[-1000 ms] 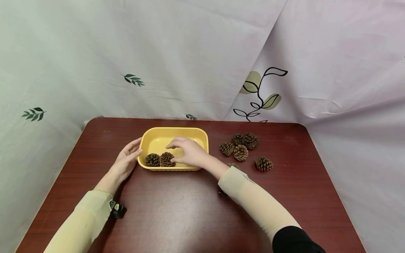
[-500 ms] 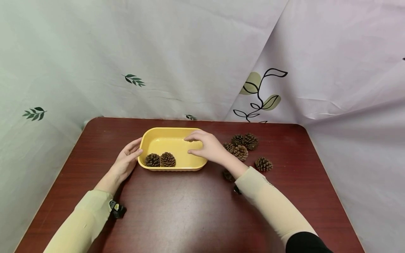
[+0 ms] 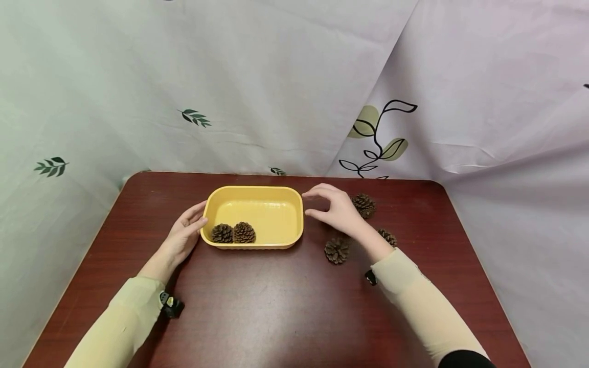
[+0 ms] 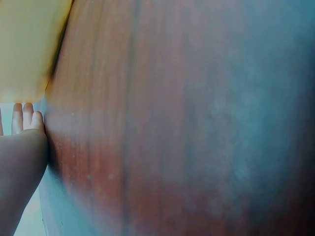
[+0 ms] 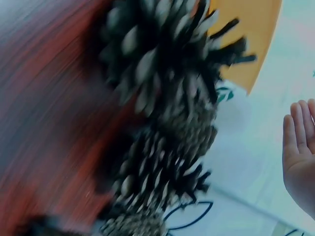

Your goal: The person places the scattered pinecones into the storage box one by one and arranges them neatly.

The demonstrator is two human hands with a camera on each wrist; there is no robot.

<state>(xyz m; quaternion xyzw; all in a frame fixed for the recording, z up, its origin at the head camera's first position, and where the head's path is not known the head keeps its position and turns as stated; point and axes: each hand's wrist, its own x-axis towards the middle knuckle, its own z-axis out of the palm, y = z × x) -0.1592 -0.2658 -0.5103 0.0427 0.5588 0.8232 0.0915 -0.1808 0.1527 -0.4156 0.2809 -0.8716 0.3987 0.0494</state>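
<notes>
In the head view, a shallow yellow plastic basin (image 3: 276, 220) holds two brown pine cones side by side: the left pine cone (image 3: 222, 233) and the right pine cone (image 3: 244, 232). My left hand (image 3: 181, 237) holds the basin's left end, thumb on the rim and fingers along the outer wall. Just past the right end, my right hand (image 3: 339, 210) hovers with thumb and fingers apart and nothing between them. It hides part of the loose cones. A near pine cone (image 3: 337, 250) lies below it, a far pine cone (image 3: 364, 205) beyond. The right wrist view shows a large blurred pine cone (image 5: 157, 54) close up.
Another pine cone (image 3: 388, 237) shows partly behind the right wrist. All stand on a dark red-brown wooden table (image 3: 267, 306) with rounded far corners. A pale leaf-printed cloth (image 3: 257, 102) hangs behind and around it. A small black device (image 3: 172, 305) sits at the left wrist.
My right hand has moved right, out of the basin and over toward the loose pine cones, its fingers spread. The two cones inside stay put. My left hand has not moved.
</notes>
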